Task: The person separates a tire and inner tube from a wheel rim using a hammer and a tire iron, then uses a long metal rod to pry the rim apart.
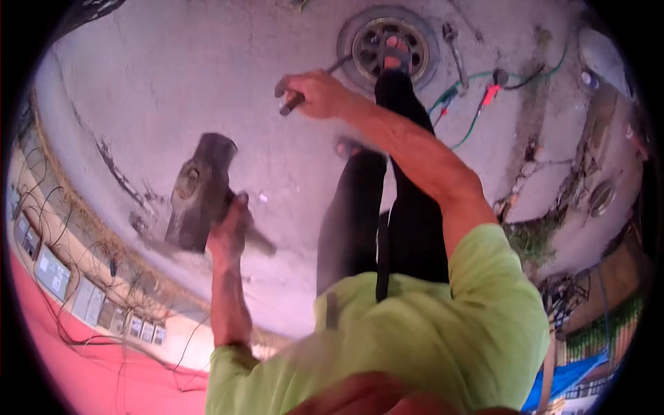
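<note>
My left hand (227,232) is closed round the handle of a sledgehammer (200,194), raised off the ground at the left. The heavy, dark, worn hammer head stands above my fist, and the handle end sticks out below it. Farther up, my right hand (319,95) grips a dark metal bar (293,104). One end of the bar points toward the hammer; the other reaches the left edge of a wheel with a tyre (346,48). Whether its tip is wedged under the tyre is too small to tell. My sandalled foot (395,52) rests on the wheel's spoked rim.
Right of the wheel lies a metal wrench-like tool (455,55). A green hose (474,124) with a red-handled fitting (491,93) runs beside it. Cracked, weedy ground (529,238) is at the right. Meter boxes (52,272) and loose cables line the wall at the left.
</note>
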A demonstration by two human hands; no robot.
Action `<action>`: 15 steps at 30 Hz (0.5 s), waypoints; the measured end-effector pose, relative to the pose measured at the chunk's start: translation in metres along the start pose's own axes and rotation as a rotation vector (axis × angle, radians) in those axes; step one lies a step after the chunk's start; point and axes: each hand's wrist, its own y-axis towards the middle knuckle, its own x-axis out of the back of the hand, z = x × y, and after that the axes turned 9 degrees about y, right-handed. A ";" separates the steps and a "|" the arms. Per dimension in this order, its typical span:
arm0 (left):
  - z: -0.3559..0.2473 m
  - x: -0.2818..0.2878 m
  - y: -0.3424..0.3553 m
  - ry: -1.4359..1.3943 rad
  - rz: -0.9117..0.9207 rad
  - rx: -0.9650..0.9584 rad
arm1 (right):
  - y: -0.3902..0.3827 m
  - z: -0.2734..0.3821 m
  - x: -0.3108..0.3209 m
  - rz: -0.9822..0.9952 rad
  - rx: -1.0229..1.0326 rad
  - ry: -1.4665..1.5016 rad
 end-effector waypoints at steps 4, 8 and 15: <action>0.011 -0.002 -0.007 -0.119 -0.060 -0.030 | 0.010 0.010 0.002 0.013 0.029 -0.020; 0.043 -0.034 -0.010 -0.157 -0.010 0.068 | 0.010 0.017 0.006 0.060 0.022 -0.025; 0.138 -0.088 -0.025 -0.258 0.251 0.310 | -0.014 0.013 -0.010 0.315 -0.019 -0.021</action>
